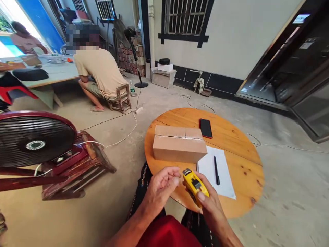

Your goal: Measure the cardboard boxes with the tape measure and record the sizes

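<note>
My right hand grips a yellow utility knife over the near edge of the round wooden table, thumb on its slider. Just left of the knife tip, my left hand hovers with fingers curled in a loose pinch, nothing visible in them. Beyond both hands lies a taped cardboard box. To its right a white sheet of paper carries a black pen. A black phone in a red case rests at the table's far side.
A large red floor fan stands at the left beside a low wooden stool. White cables run over the concrete floor. A person in a beige shirt sits on a small stool at a long table; another person is further back.
</note>
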Demonstrator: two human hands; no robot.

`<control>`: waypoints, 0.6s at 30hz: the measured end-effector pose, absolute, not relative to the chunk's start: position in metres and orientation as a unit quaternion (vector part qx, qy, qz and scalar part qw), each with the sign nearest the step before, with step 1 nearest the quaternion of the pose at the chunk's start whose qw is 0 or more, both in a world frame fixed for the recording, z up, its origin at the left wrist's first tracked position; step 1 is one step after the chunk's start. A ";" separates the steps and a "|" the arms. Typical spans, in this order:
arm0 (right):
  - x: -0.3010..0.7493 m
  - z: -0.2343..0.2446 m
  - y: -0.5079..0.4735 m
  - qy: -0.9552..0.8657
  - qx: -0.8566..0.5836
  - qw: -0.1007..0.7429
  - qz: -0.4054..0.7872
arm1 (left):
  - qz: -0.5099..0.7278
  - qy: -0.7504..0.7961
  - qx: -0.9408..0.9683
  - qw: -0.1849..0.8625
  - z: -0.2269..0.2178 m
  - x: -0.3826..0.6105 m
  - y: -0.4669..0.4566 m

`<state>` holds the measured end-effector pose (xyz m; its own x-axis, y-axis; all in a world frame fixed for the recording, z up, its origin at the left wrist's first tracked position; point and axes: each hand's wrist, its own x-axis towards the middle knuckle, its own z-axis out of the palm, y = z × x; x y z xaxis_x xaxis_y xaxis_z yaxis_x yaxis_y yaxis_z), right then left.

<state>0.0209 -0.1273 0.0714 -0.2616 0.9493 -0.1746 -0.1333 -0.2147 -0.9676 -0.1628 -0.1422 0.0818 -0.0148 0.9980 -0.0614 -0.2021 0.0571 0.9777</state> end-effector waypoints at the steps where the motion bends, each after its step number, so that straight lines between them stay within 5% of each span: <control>1: 0.022 0.072 -0.127 -0.474 -0.439 0.413 0.642 | 0.534 0.467 0.427 0.561 0.084 -0.162 -0.142; 8: 0.025 0.083 -0.124 -0.559 -0.419 0.353 0.622 | 0.484 0.472 0.453 0.581 0.094 -0.163 -0.135; 18: 0.068 0.098 -0.129 -0.717 -0.454 0.144 0.509 | 0.457 0.472 0.378 0.652 0.082 -0.179 -0.138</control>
<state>0.0678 -0.1286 0.0978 -0.5461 0.7981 -0.2547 0.5043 0.0705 -0.8606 -0.1789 -0.1381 0.0817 0.1378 0.9529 -0.2700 -0.2389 0.2966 0.9246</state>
